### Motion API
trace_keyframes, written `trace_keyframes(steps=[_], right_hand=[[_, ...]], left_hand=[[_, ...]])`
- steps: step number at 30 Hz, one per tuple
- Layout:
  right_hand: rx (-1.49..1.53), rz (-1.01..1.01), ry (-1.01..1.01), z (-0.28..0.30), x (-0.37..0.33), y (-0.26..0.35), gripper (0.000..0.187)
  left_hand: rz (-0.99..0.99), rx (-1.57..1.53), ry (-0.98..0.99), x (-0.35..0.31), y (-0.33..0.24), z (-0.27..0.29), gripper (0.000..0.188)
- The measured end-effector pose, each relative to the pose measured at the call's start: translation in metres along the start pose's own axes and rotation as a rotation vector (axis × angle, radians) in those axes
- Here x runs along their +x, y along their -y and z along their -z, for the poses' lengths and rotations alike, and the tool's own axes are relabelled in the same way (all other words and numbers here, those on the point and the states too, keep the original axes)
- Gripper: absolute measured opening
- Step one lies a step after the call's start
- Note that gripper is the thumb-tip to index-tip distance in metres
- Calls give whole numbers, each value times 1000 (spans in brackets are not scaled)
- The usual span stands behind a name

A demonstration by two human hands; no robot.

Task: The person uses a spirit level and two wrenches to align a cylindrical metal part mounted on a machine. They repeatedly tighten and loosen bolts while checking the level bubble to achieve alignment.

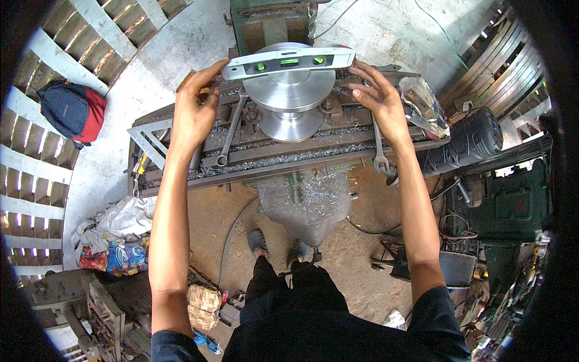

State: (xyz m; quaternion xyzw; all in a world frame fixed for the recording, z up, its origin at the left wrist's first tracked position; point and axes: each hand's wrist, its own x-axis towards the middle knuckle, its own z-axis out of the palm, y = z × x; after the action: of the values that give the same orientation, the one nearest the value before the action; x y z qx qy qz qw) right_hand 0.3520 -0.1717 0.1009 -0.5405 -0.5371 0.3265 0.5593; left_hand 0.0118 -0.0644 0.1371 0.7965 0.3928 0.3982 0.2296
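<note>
A silver spirit level (pixel 289 63) with green vials lies across the top of a shiny turned metal piece (pixel 289 96), shaped like a spool with wide flanges. My left hand (pixel 196 105) has its fingertips at the level's left end, with the thumb bent below. At the right end, the fingertips of my right hand (pixel 381 102) meet the level, the thumb held apart from it. The spool-shaped piece stands on a slotted machine table (pixel 271 158) strewn with metal shavings. The level hides part of its upper hub.
Wrenches (pixel 233 130) (pixel 379 145) lie on the table on both sides, with a triangular square (pixel 148 142) at its left. The machine column (pixel 265 27) rises behind. A black cylindrical case (pixel 467 142) sits right; a backpack (pixel 72 111) lies far left.
</note>
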Motion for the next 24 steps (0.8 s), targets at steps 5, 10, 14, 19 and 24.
trace_keyframes(steps=[5,10,14,19,24], right_hand=[[6,-14,5,-3,-1,3,61],[35,0,-38,-7,0,4,64],[-3,1,-13,-8,1,4,67],[-9,-3,-6,-9,0,4,65],[-18,-14,-13,-9,-1,5,66]], left_hand=[[6,-19,7,-2,2,-1,58],[-5,2,4,-1,4,0,60],[-20,18,11,-1,4,0,60],[-25,3,2,-1,4,-2,61],[24,-6,37,-2,3,0,66]])
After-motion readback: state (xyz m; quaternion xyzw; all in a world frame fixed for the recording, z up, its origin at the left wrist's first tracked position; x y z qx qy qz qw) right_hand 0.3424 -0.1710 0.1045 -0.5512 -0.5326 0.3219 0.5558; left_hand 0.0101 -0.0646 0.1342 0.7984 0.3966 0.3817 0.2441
